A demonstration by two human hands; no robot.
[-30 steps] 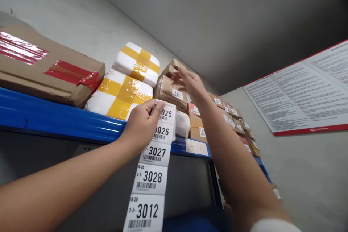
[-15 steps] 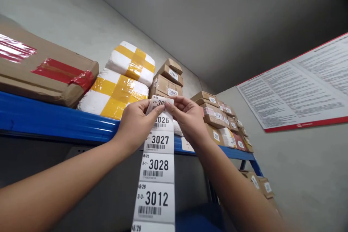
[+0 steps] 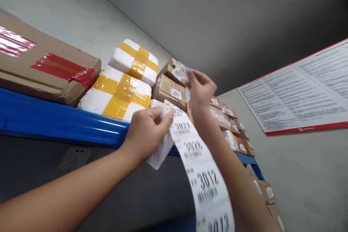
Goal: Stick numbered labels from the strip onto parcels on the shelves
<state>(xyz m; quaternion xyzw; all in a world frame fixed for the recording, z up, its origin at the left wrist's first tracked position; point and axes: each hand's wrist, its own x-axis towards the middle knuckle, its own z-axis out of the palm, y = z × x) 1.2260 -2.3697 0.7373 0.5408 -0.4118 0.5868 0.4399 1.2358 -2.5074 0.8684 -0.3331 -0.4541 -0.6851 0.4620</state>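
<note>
My left hand (image 3: pixel 148 132) pinches the top end of a strip of white barcode labels (image 3: pixel 208 185) between thumb and fingers. Printed numbers run down it, among them 3027 and 3012, and the strip curves toward the lower right. Below that hand hangs a loose white piece (image 3: pixel 162 152), perhaps backing paper. Higher up, a single white label (image 3: pixel 179 69) is gripped by its right edge in my right hand (image 3: pixel 201 88). Its number is blurred. It is in front of the small stacked cartons, and I cannot tell if it touches them. The carton (image 3: pixel 165 88) below bears label 3023.
Two white parcels with yellow tape (image 3: pixel 115 92) stand on the blue shelf beam (image 3: pixel 54 119), beside a long carton with red tape (image 3: pixel 49 61). Farther right are several labelled parcels (image 3: pixel 232 125). A printed notice board (image 3: pixel 304 94) hangs on the right wall.
My right hand has moved up and away from my left, carrying one label off the strip's top. The strip now swings out to the right, while my left hand stays at its end.
</note>
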